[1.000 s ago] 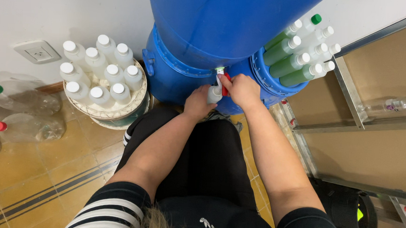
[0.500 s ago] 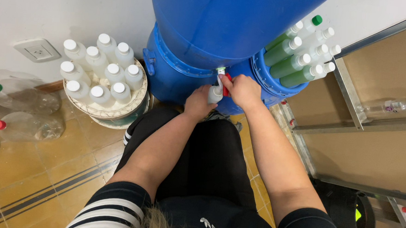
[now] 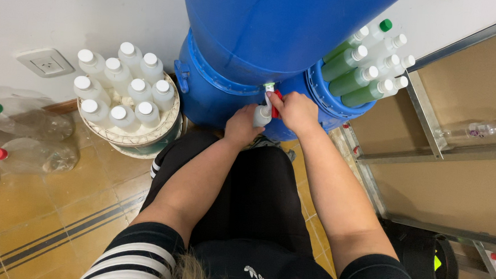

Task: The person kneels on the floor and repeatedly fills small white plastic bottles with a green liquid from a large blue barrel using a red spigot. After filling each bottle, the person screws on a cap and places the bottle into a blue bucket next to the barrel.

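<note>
Nearest the camera are striped sleeves and a dark lap, with both bare forearms reaching forward over the tiled floor [image 3: 41, 202]. The left hand [image 3: 241, 125] is closed around a small white bottle [image 3: 261, 116], holding it up right under the tap [image 3: 273, 93] of the big blue barrel [image 3: 276, 28]. The right hand [image 3: 296, 110] sits just beside it, fingers clenched on the tap's red lever; the two hands are touching or very nearly so, and between them they hide most of the bottle and the tap.

To the left of the knees, a round basket [image 3: 146, 134] stands on the floor against the barrel's base, packed with upright white-capped bottles [image 3: 123, 87] with white caps. Farther left, clear empty plastic bottles [image 3: 30, 139] lie on their sides, one with a green cap, one with a red.

To the right, a blue ring on the barrel's far side holds green-filled bottles [image 3: 353, 77] and some clear ones, all white-capped but one green, leaning outward. Beyond them is a metal shelf frame [image 3: 428, 109] with brown board, on which a clear bottle with a purple cap [image 3: 477, 129] lies. A dark bag [image 3: 423, 256] sits low at the right. A wall socket [image 3: 45, 62] is on the white wall at far left.
</note>
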